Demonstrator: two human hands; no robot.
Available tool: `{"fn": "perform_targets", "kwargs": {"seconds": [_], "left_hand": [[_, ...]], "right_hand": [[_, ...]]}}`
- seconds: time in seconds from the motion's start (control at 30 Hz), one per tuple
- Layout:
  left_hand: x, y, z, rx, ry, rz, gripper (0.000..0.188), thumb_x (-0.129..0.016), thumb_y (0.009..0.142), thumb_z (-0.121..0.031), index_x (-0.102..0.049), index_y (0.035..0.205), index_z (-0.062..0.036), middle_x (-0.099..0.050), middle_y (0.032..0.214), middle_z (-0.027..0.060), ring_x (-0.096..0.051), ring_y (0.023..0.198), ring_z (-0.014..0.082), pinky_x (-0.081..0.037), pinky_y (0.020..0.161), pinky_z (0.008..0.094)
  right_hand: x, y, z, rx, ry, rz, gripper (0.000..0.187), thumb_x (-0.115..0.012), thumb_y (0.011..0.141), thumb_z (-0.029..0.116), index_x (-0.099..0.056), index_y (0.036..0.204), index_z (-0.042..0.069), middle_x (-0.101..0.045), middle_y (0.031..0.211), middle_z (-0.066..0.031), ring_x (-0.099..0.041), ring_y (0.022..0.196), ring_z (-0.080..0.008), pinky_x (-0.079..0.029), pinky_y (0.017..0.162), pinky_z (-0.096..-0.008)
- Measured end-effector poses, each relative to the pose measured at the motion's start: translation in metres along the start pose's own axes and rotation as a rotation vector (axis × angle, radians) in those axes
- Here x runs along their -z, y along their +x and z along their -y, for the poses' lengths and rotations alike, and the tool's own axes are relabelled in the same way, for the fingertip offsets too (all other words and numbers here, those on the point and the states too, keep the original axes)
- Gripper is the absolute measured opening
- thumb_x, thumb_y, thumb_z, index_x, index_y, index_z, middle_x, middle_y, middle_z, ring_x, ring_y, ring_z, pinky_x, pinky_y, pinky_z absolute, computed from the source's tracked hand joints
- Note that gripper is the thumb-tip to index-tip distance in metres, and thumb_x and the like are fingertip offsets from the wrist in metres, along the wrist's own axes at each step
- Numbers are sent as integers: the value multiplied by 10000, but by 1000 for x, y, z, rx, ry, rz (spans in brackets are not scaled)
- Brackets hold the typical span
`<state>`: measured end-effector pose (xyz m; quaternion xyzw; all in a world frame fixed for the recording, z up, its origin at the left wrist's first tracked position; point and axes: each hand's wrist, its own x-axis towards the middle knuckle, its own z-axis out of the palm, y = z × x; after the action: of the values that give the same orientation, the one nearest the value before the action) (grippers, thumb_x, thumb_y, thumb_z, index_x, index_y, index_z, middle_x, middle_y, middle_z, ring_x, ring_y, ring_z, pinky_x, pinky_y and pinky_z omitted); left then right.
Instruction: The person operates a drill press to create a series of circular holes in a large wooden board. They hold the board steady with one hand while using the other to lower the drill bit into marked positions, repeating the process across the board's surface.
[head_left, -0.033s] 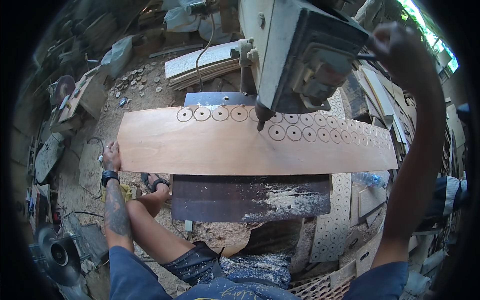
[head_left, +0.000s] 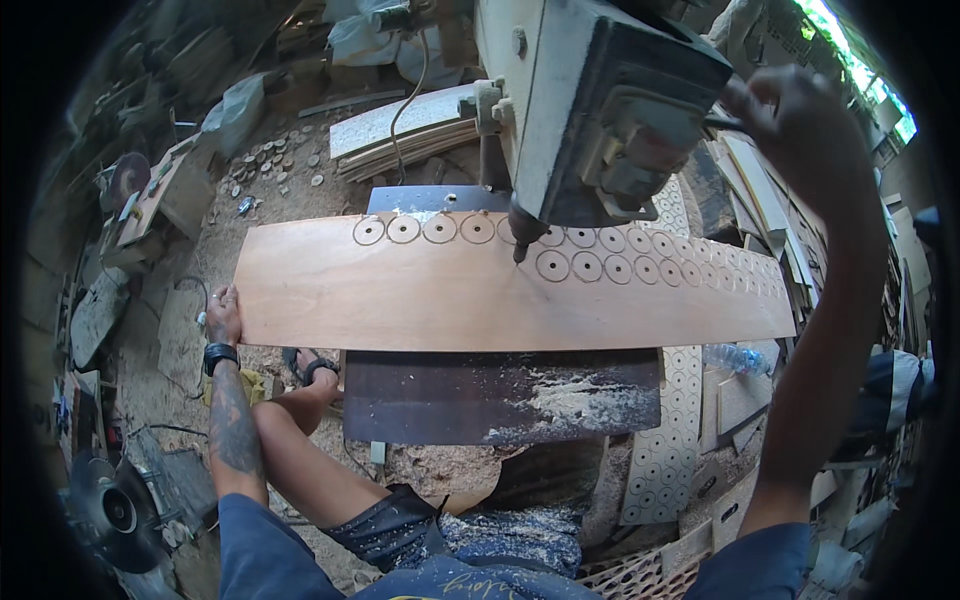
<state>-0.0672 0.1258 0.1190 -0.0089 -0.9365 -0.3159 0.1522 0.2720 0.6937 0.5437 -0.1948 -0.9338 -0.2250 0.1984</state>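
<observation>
A long, curved-edged wooden board (head_left: 390, 290) lies across the dark table (head_left: 430, 400) of a drill press (head_left: 560, 110). Round cuts with centre holes run along its far edge, in two rows on the right part. The drill press's bit (head_left: 519, 254) points down at the board just left of the second row; whether it touches is hard to tell. My left hand (head_left: 224, 314) grips the board's left end, thumb side on top. Up at the right, my right hand (head_left: 785, 108) is closed round the press's lever (head_left: 724, 124).
Pale sawdust (head_left: 590, 400) covers part of the table. A strip with rings (head_left: 662, 440) passes underneath. Stacked boards (head_left: 405, 130) lie behind, near scattered wooden discs (head_left: 275, 160). A fan (head_left: 115, 510) stands at lower left, a plastic bottle (head_left: 738, 357) at right.
My right hand has come slightly down and nearer with the lever. The board and my left hand look almost unmoved.
</observation>
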Motion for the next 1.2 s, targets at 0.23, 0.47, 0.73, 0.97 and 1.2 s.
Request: {"fn": "perform_targets", "kwargs": {"seconds": [0.23, 0.47, 0.73, 0.97, 1.2], "left_hand": [[0, -4, -9, 36, 100, -1, 441, -535, 993, -424, -691, 1043, -15, -706, 977, 246, -686, 915, 384, -521, 815, 447], [4, -13, -18, 54, 132, -57, 430, -533, 986, -436, -697, 992, -39, -705, 963, 246, -681, 919, 407, -518, 805, 465], [4, -14, -14, 37, 120, -48, 429, -542, 977, -440, -698, 1002, -41, -708, 932, 236, -684, 897, 403, -524, 791, 466], [6, -17, -17, 50, 144, -54, 432, -553, 973, -445, -701, 1008, -40, -708, 931, 234, -684, 893, 403, -525, 785, 462], [7, -18, -21, 51, 135, -51, 426, -560, 975, -433, -702, 989, -32, -706, 935, 234, -684, 889, 390, -520, 783, 457]], "right_hand": [[-29, -87, 32, -143, 212, 96, 302, -513, 1021, 294, -624, 924, 30, -670, 747, -167, -683, 734, -368, -521, 691, -486], [-60, -108, 51, -307, 387, 165, 275, -438, 1048, 251, -569, 1066, 10, -675, 794, -233, -671, 779, -436, -507, 696, -528], [-88, -99, 39, -361, 789, 371, 390, -482, 1042, 334, -608, 900, -6, -614, 624, -142, -641, 612, -341, -505, 606, -437], [-134, -103, 43, -541, 1211, 425, 485, -587, 1004, 401, -596, 687, 34, -476, 556, 26, -422, 521, -71, -344, 488, -296], [-180, -112, 50, -413, 1222, 114, 498, -604, 990, 410, -593, 685, 17, -480, 565, 14, -411, 538, -90, -329, 501, -304]]}}
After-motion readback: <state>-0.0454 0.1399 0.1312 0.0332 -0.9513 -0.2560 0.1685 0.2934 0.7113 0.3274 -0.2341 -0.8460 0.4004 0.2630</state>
